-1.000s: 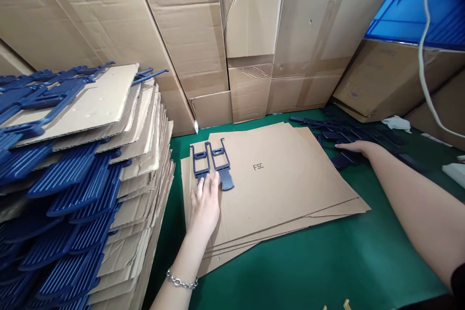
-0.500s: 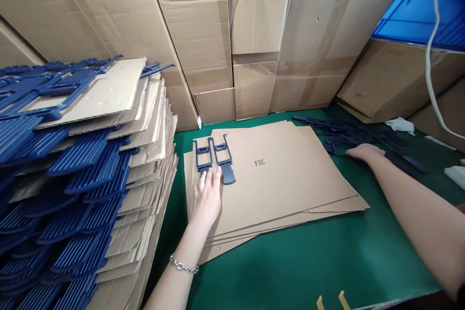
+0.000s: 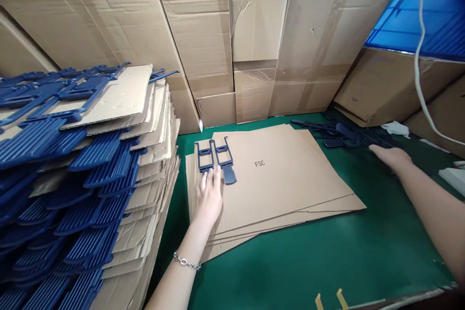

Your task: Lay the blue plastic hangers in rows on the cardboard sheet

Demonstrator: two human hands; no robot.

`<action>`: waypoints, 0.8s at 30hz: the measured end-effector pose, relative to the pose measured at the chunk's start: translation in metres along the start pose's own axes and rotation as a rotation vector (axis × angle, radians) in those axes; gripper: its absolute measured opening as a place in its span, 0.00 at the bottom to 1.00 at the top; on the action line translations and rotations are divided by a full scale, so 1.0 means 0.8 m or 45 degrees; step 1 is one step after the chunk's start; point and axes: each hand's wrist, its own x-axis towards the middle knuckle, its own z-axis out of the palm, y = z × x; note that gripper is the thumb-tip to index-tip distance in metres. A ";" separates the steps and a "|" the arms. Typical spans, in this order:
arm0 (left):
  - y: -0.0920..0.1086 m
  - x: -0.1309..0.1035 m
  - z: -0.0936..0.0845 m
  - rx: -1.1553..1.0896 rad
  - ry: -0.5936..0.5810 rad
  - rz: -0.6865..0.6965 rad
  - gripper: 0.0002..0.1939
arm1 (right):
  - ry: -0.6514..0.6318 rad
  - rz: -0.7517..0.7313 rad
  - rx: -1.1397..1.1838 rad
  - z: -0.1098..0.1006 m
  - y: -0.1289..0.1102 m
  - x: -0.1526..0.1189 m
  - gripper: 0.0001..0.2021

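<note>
Two blue frames [image 3: 229,175], ten o'clock on cardboard [image 3: 286,179]; left hand [image 3: 209,201] laid over one's lower end, fingers loosely extended, unclenched, apparently to steady it. Right hand [image 3: 392,157], three o'clock, beside dark parts [image 3: 333,143]; grip cannot be told.

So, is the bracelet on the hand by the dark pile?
No, the left wrist wears the bracelet, while the right hand is by the pile.

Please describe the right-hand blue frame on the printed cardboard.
On the green table lie cardboard sheets, the top marked FSC. At their far left corner, find the blue frame whose ribbed end shows; the left hand mostly hides that of its neighbour.
</note>
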 end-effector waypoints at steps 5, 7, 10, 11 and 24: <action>-0.002 0.000 0.000 0.054 0.054 0.030 0.34 | -0.023 -0.132 0.188 -0.026 -0.037 -0.031 0.28; 0.002 -0.001 -0.004 0.101 0.120 0.060 0.34 | 0.006 -0.297 0.225 -0.025 -0.062 -0.062 0.24; 0.019 -0.006 -0.014 0.100 0.251 0.189 0.28 | 0.009 -0.580 0.241 -0.010 -0.101 -0.126 0.18; 0.028 -0.008 -0.017 0.056 0.280 0.245 0.27 | -0.016 -0.715 0.239 -0.001 -0.113 -0.149 0.17; 0.097 -0.027 -0.027 -0.382 -0.455 0.648 0.30 | -0.511 -1.908 0.273 0.055 -0.174 -0.235 0.22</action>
